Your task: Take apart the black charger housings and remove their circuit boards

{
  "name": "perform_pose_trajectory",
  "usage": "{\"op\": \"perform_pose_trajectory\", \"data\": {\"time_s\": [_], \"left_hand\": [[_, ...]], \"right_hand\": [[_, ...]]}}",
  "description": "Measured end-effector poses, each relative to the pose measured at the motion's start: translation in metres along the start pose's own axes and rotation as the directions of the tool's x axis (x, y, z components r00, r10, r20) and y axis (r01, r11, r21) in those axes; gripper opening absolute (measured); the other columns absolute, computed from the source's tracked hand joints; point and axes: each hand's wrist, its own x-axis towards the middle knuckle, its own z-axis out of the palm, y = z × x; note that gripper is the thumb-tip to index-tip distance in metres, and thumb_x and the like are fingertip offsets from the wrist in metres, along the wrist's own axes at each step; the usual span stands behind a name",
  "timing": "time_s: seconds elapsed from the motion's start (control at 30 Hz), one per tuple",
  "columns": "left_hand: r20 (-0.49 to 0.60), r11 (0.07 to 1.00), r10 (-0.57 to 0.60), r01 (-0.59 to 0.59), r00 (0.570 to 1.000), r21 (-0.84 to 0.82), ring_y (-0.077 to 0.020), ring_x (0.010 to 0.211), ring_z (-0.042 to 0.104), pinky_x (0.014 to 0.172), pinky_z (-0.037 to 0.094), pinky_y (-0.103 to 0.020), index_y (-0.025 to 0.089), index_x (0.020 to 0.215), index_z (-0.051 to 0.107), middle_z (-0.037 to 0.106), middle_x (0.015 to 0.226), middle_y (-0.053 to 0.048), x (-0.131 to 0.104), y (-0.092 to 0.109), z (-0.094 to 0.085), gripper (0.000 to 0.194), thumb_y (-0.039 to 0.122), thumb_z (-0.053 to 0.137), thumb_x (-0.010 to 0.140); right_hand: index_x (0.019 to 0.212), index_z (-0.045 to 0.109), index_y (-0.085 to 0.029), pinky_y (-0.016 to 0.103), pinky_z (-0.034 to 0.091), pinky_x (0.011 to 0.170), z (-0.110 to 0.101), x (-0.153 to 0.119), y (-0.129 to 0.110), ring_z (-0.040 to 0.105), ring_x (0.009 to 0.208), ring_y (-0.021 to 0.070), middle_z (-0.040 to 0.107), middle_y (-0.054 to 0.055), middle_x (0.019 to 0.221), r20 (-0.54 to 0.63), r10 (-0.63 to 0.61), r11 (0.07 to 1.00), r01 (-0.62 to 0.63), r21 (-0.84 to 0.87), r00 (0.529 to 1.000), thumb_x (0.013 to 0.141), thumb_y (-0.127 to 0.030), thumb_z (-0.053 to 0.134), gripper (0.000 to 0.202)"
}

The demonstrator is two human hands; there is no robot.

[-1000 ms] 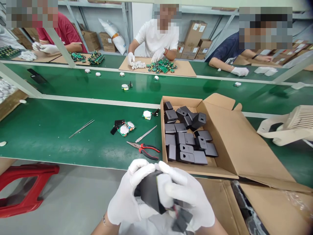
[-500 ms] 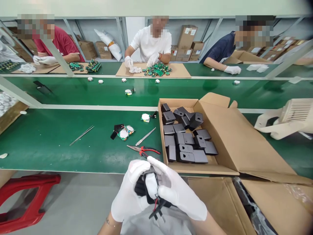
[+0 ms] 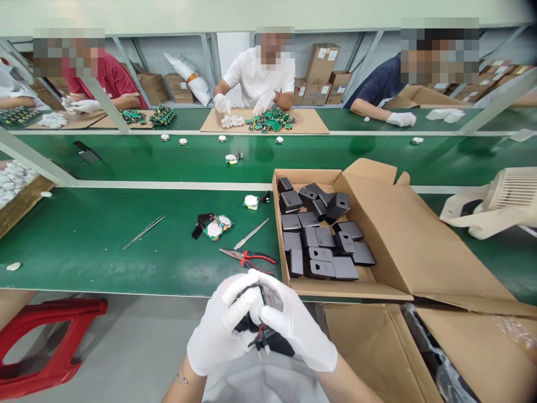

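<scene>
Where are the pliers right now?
In the head view, the pliers lie on the green bench, just left of the box of black cases.

White gloves [image 3: 218,331] — slim left-wrist bracelet [image 3: 182,380] — pale grey garment [image 3: 264,386]

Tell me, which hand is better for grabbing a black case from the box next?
Probably the right hand: it is closer to the cardboard box of black cases than the left hand. But both hands are around a black casing, so the right would need to let go first.
</scene>
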Motion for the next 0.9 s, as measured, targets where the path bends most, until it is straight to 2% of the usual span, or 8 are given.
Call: {"op": "perform_pose_trajectory", "data": {"time_s": [0.23,0.33,0.37,0.43,0.5,0.57,0.7,0.9], "left_hand": [[0.025,0.999,-0.041,0.041,0.999,0.011,-0.0279,0.117,0.058,0.092,0.052,-0.040,0.039,0.142,0.041,0.054,0.135,-0.014,0.007,0.004,-0.006,0.079,0.008,0.068,0.075],[-0.091,0.952,-0.259,0.238,0.962,-0.195,-0.0260,0.113,0.060,0.092,0.052,-0.037,0.037,0.128,0.059,0.058,0.131,-0.009,0.019,0.009,-0.006,0.058,0.014,0.072,0.076],[-0.136,0.873,-0.410,0.345,0.902,-0.344,-0.0259,0.114,0.060,0.094,0.051,-0.037,0.034,0.124,0.063,0.059,0.130,-0.009,0.024,0.010,-0.005,0.048,0.020,0.071,0.080],[-0.095,0.528,-0.722,0.457,0.685,-0.716,-0.0261,0.112,0.061,0.094,0.053,-0.037,0.027,0.119,0.066,0.060,0.128,-0.009,0.038,0.011,-0.004,0.032,0.033,0.064,0.088],[0.113,0.062,-0.869,0.332,0.482,-0.941,-0.0252,0.104,0.065,0.089,0.056,-0.037,0.021,0.111,0.067,0.062,0.123,-0.009,0.053,0.011,-0.003,0.029,0.041,0.055,0.093],[0.282,-0.243,-0.883,0.149,0.376,-0.959,-0.0235,0.096,0.068,0.084,0.058,-0.035,0.016,0.098,0.067,0.065,0.113,-0.011,0.066,0.010,-0.001,0.028,0.040,0.054,0.095],[0.394,-0.419,-0.876,-0.033,0.278,-0.908,-0.0207,0.095,0.068,0.085,0.059,-0.033,0.013,0.090,0.063,0.067,0.099,-0.011,0.082,0.014,0.003,0.025,0.033,0.050,0.097],[0.479,-0.499,-0.848,-0.036,0.228,-0.866,-0.0221,0.090,0.070,0.079,0.061,-0.033,0.012,0.093,0.061,0.067,0.101,-0.012,0.090,0.024,0.003,0.028,0.036,0.049,0.098]], "right_hand": [[0.120,0.058,-0.019,0.033,0.049,0.078,-0.003,0.004,0.006,0.057,0.080,0.0173,0.062,0.004,0.091,0.013,0.021,0.999,-0.022,0.043,1.000,0.081,-0.050,0.069,0.051],[0.145,0.040,-0.022,0.038,0.051,0.089,-0.014,0.003,0.011,0.064,0.095,0.0214,0.065,0.010,0.113,0.087,0.032,0.995,-0.040,0.091,0.996,0.085,-0.064,0.059,0.076],[0.150,0.034,-0.023,0.041,0.051,0.091,-0.018,0.002,0.012,0.065,0.099,0.0231,0.064,0.012,0.119,0.103,0.036,0.993,-0.047,0.108,0.994,0.086,-0.070,0.052,0.081],[0.151,0.031,-0.024,0.043,0.052,0.089,-0.024,0.000,0.013,0.069,0.093,0.0233,0.065,0.013,0.121,0.059,0.037,0.992,-0.044,0.120,0.998,0.088,-0.074,0.042,0.082],[0.147,0.038,-0.022,0.040,0.055,0.081,-0.026,0.001,0.014,0.069,0.077,0.0195,0.069,0.011,0.109,-0.062,0.007,0.995,-0.001,0.098,0.998,0.089,-0.072,0.043,0.076],[0.141,0.044,-0.019,0.036,0.055,0.073,-0.026,0.002,0.016,0.065,0.064,0.0157,0.070,0.008,0.095,-0.158,-0.022,0.996,0.036,0.082,0.987,0.090,-0.068,0.046,0.070],[0.141,0.045,-0.018,0.032,0.052,0.067,-0.023,0.006,0.022,0.062,0.060,0.0144,0.068,0.005,0.088,-0.169,-0.004,0.998,0.014,0.056,0.986,0.093,-0.064,0.045,0.066],[0.139,0.049,-0.019,0.032,0.050,0.069,-0.024,0.006,0.025,0.061,0.061,0.0150,0.067,0.004,0.085,-0.202,-0.006,1.000,0.005,-0.009,0.979,0.094,-0.065,0.040,0.065]]}}
